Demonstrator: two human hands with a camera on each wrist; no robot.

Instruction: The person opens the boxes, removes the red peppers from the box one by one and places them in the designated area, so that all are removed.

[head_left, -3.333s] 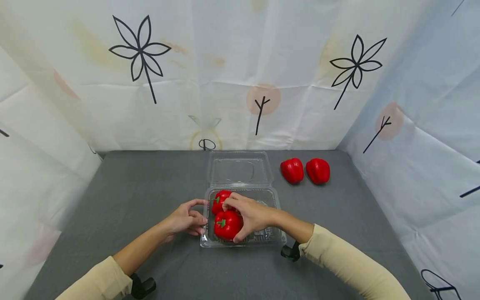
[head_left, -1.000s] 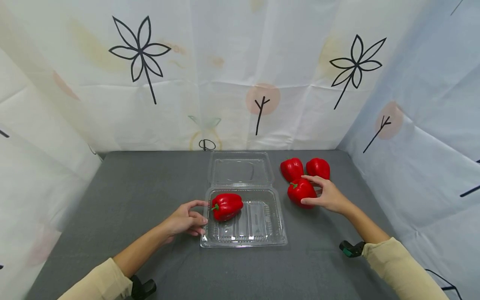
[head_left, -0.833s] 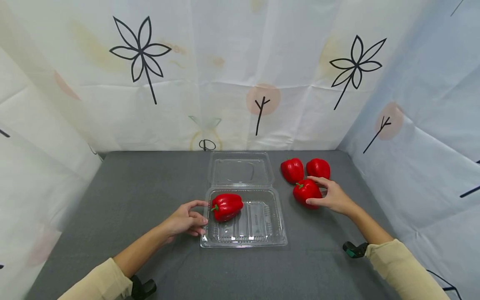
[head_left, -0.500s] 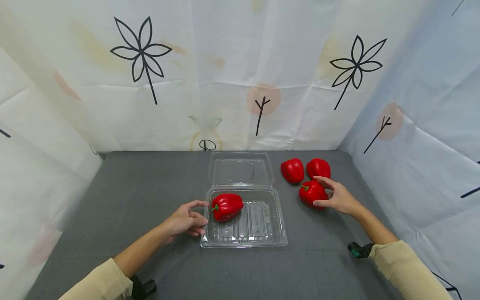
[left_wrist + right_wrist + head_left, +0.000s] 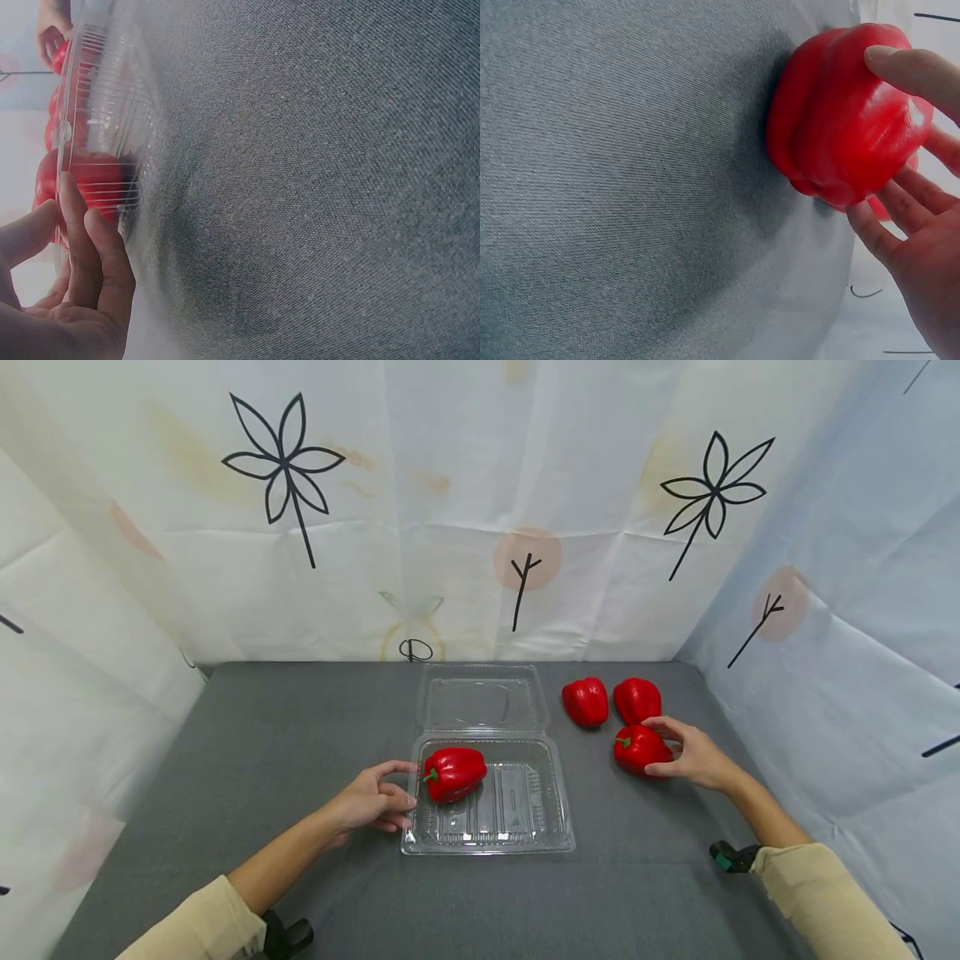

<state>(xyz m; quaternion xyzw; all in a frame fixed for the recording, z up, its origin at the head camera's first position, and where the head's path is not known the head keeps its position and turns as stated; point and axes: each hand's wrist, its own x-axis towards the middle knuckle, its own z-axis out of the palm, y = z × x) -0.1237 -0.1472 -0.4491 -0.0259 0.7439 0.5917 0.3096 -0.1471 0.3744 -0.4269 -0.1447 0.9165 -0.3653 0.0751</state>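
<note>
My right hand (image 5: 699, 757) grips a red bell pepper (image 5: 640, 750) by its sides, close over the table at the right. In the right wrist view the thumb lies on one side of this bell pepper (image 5: 847, 120) and the fingers on the other. A clear plastic clamshell container (image 5: 517, 839) lies open in the middle, its lid folded back. One bell pepper (image 5: 456, 773) with a green stem lies on its side in the container's left part. At the container's left rim, my left hand (image 5: 375, 800) pinches the edge between thumb and fingers (image 5: 109, 259).
Two more red bell peppers, the left one (image 5: 586, 702) and the right one (image 5: 637, 700), rest at the back right, just behind the held one. The grey table (image 5: 315, 718) ends at a white patterned cloth wall (image 5: 450, 510).
My right hand took a bell pepper out of the container, carried it right beside the two others, and has since shifted it further right. The left hand has stayed at the rim.
</note>
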